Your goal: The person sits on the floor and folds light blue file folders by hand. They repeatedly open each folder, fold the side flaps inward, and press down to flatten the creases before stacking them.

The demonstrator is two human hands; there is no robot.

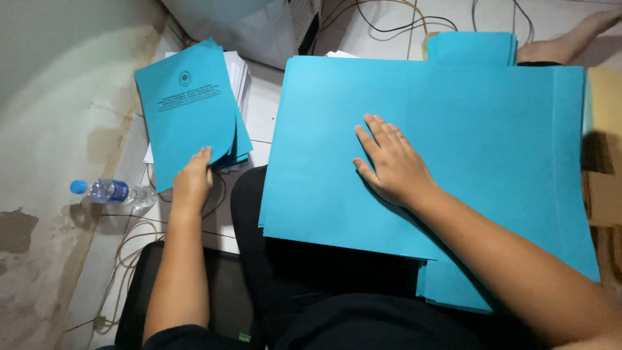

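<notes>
Dark-clothed legs of the person fill the bottom of the view, and across the lap lies a stack of large turquoise card sheets [466, 142], spread wide and reaching toward the right edge. On that stack rests the right hand [392, 165], open and flat, fingers together and pointing up and left, palm pressed on the top sheet. To the left, on the tiled floor [259, 104], sits a smaller pile of turquoise booklets [188, 110] with dark print on the cover, lying over some white paper [238, 71]. At the pile's lower edge is the left hand [192, 181], its fingers curled onto the near corner of the top cover, which bends up slightly there; whether it pinches one cover or several cannot be told. Left of that forearm a clear plastic bottle with a blue cap [111, 191] lies on its side near the wall. Cables [402, 23] run over the floor at the top, and a bare foot [570, 39] shows at the upper right.
</notes>
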